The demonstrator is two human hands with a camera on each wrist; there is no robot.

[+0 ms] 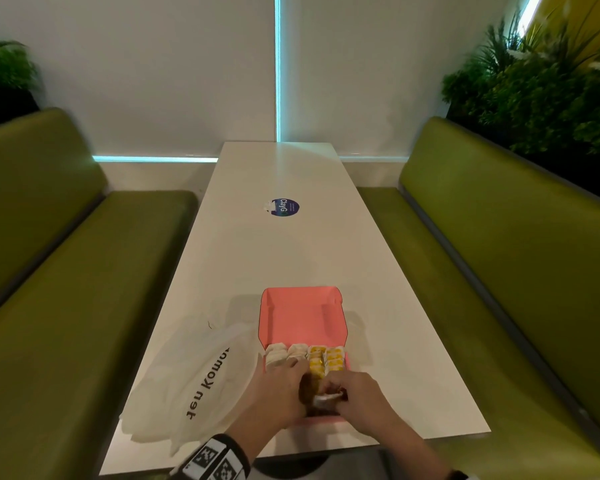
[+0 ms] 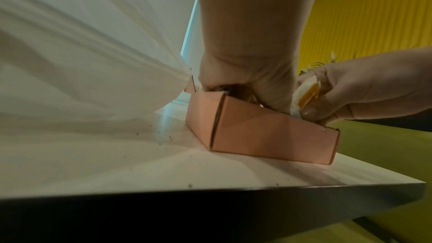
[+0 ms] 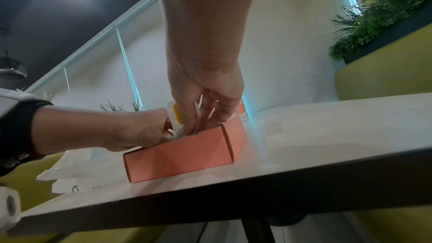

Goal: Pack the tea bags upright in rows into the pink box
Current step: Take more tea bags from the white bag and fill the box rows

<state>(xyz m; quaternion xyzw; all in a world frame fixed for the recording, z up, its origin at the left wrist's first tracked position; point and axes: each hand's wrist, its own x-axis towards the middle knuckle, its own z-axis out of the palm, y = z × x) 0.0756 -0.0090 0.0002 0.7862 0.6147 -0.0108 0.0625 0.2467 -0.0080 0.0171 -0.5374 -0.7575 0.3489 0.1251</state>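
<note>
The pink box sits open near the table's front edge, its lid laid back. White tea bags and yellow tea bags stand upright in rows at its far end. My left hand reaches into the near left part, fingers curled down against the packed bags. My right hand pinches a small bunch of tea bags over the box's near end. The box's near interior is hidden by both hands.
A crumpled white plastic bag with black print lies just left of the box. A round blue sticker is on the white table further out. Green benches flank both sides. The table's front edge is close below the box.
</note>
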